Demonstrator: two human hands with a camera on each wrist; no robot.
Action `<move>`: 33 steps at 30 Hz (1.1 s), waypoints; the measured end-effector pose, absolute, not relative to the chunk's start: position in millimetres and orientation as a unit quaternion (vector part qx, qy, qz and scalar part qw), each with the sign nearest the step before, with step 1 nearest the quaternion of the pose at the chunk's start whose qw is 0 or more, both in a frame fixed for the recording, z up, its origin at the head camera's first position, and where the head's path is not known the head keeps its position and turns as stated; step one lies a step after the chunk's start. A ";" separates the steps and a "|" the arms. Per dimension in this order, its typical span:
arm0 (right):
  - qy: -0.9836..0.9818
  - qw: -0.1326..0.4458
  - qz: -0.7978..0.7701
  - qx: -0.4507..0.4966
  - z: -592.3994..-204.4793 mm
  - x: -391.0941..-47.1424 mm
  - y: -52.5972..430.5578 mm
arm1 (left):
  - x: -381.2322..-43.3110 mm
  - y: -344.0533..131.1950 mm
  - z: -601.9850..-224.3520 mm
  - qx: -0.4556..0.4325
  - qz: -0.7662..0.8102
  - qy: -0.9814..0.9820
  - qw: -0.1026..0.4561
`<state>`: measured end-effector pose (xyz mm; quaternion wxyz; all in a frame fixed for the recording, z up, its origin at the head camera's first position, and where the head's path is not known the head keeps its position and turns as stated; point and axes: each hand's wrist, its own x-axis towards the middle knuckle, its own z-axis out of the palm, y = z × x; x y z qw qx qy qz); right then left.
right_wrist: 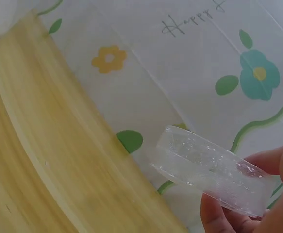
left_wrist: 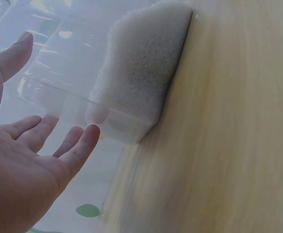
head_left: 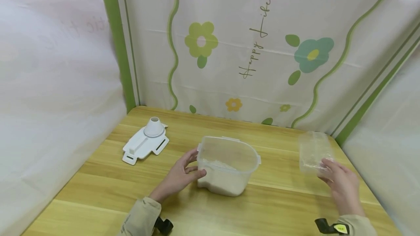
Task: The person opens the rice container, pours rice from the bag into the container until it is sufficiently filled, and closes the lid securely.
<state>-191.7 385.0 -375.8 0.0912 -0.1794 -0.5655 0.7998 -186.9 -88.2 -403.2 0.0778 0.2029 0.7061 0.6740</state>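
Note:
A clear plastic container point(head_left: 226, 166), part filled with white rice point(left_wrist: 141, 63), stands on the table. My left hand point(head_left: 182, 174) is at its left side, thumb toward the front and fingers along the side. In the left wrist view those fingers are spread and loosely bent, with fingertips right at the container wall. Off to the right, my right hand point(head_left: 342, 183) pinches a clear plastic bag point(head_left: 315, 152) by its near end, held over the table. Small specks dot the bag point(right_wrist: 209, 170) in the right wrist view.
A white lid point(head_left: 144, 143) with a cone-shaped spout lies at the back left of the wooden table point(head_left: 98, 196). A flower-printed curtain point(head_left: 229, 46) hangs behind the table, with pale sheets on both sides. One loose grain point(left_wrist: 197, 16) lies beside the container.

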 end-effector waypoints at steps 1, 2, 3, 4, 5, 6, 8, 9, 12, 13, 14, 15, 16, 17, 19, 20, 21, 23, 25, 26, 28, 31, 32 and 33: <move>-0.582 0.087 0.788 -0.181 -376.9 -193.9 387.7 | -186.7 -88.2 -403.1 0.203 0.674 0.706 0.077; -0.602 0.083 0.773 -0.183 -378.1 -196.1 390.2 | -186.5 -88.1 -403.0 0.202 0.674 0.706 0.078; -0.620 0.079 0.758 -0.186 -379.4 -198.3 392.7 | -186.4 -88.1 -402.9 0.203 0.674 0.706 0.078; -0.643 0.074 0.739 -0.188 -380.6 -200.5 395.3 | -186.3 -88.1 -402.6 0.204 0.674 0.706 0.078; -0.661 0.070 0.723 -0.190 -381.7 -202.7 397.6 | -186.3 -88.1 -402.5 0.204 0.673 0.706 0.078; -0.681 0.064 0.704 -0.189 -382.8 -204.7 399.9 | -186.2 -88.2 -402.3 0.204 0.673 0.707 0.078; -0.714 0.054 0.673 -0.187 -385.1 -207.9 404.8 | -186.1 -88.3 -401.9 0.203 0.673 0.707 0.080; -0.727 0.049 0.659 -0.186 -386.2 -209.1 406.8 | -186.1 -88.3 -401.6 0.202 0.673 0.707 0.080; -0.754 0.043 0.631 -0.178 -390.0 -212.2 411.7 | -185.9 -88.4 -401.1 0.198 0.673 0.708 0.081; -0.762 0.042 0.621 -0.176 -391.3 -212.8 413.0 | -185.9 -88.4 -401.0 0.198 0.674 0.707 0.082; -0.772 0.042 0.609 -0.175 -392.6 -213.4 414.0 | -185.8 -88.5 -400.9 0.197 0.674 0.707 0.082; -0.779 0.043 0.601 -0.174 -393.9 -213.8 414.7 | -185.8 -88.4 -400.9 0.197 0.675 0.707 0.082; -0.786 0.043 0.592 -0.174 -395.3 -214.2 415.5 | -185.7 -88.4 -400.8 0.197 0.674 0.707 0.082; -0.793 0.043 0.582 -0.173 -396.6 -214.5 416.3 | -185.7 -88.3 -400.7 0.198 0.675 0.706 0.082; -0.808 0.046 0.560 -0.175 -399.2 -214.9 417.9 | -185.5 -88.4 -400.4 0.199 0.675 0.706 0.084; -0.813 0.048 0.552 -0.180 -400.5 -215.1 418.5 | -185.5 -88.3 -400.3 0.199 0.675 0.706 0.084; -0.818 0.050 0.543 -0.183 -401.7 -215.1 419.1 | -185.4 -88.2 -400.2 0.199 0.674 0.706 0.084; -0.829 0.055 0.523 -0.193 -403.5 -215.4 420.3 | -185.4 -88.1 -399.8 0.200 0.675 0.705 0.084; -0.842 0.057 0.496 -0.205 -404.4 -215.1 421.6 | -185.3 -88.2 -399.6 0.199 0.673 0.707 0.084; -0.847 0.055 0.485 -0.210 -404.4 -215.0 422.1 | -185.3 -88.2 -399.6 0.199 0.674 0.707 0.083; -0.861 0.049 0.457 -0.218 -403.9 -214.7 423.7 | -185.5 -88.2 -399.6 0.197 0.674 0.707 0.084; -0.880 0.041 0.417 -0.225 -403.5 -214.2 425.1 | -185.9 -88.3 -400.0 0.197 0.674 0.707 0.086; -0.883 0.041 0.408 -0.228 -403.3 -214.2 425.5 | -186.1 -88.2 -400.2 0.199 0.674 0.706 0.085; -0.887 0.042 0.398 -0.232 -403.3 -214.1 425.8 | -186.3 -88.2 -400.3 0.200 0.674 0.706 0.085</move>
